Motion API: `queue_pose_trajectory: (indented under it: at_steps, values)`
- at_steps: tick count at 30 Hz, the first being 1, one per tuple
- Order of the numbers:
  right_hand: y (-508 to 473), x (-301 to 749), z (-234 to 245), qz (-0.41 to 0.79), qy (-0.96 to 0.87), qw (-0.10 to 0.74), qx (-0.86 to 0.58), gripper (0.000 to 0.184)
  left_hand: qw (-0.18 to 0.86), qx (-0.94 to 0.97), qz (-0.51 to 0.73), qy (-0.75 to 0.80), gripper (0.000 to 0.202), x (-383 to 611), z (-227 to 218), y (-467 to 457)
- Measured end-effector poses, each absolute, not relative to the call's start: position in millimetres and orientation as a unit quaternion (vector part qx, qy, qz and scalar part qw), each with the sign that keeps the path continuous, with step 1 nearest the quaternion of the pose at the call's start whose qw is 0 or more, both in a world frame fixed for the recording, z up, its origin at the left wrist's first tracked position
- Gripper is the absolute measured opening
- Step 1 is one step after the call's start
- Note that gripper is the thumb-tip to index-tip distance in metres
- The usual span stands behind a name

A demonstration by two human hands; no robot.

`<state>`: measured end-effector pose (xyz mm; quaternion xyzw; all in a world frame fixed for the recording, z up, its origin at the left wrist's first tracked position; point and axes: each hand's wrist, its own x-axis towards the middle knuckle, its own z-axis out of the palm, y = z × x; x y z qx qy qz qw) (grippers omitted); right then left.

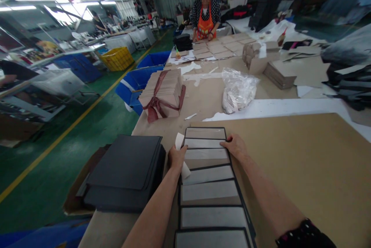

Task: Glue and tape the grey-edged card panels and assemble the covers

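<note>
A column of overlapping dark-edged panels [213,199] runs away from me, each showing a pale strip across a grey-brown face. My left hand [176,158] is closed around some curled white strips [185,170] at the column's left side. Its thumb and forefinger touch the left end of a white strip [204,143] lying on a panel near the far end. At the right end of that same strip, my right hand [236,145] has its thumb and forefinger pressed together on the edge. The other right fingers are partly hidden.
A stack of black sheets [124,163] stands at my left. Beyond lie a ribbon-tied cardboard bundle [164,93] and a clear plastic bag [239,89]. A large brown board [304,170] covers the right side. A person in an orange apron [205,26] stands across the table.
</note>
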<state>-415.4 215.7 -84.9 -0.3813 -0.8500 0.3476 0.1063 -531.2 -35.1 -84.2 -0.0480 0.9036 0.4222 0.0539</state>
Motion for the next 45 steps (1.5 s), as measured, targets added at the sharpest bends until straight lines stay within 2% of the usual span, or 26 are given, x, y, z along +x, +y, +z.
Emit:
queue_pose_trajectory:
  at_steps: [16, 23, 45]
  values:
    - [217, -416, -83, 0.344, -0.858, 0.084, -0.373, 0.023, 0.072, -0.078, 0.435, 0.894, 0.026, -535, -80, -34]
    - [215, -418, -86, 0.336, -0.859, 0.077, -0.379, 0.024, 0.075, -0.085, 0.413, 0.904, 0.045, -535, -71, -23]
    - [211, -422, -84, 0.325, -0.855, 0.047, -0.4, 0.023, 0.107, -0.1, 0.378, 0.914, 0.04, -552, -75, -18]
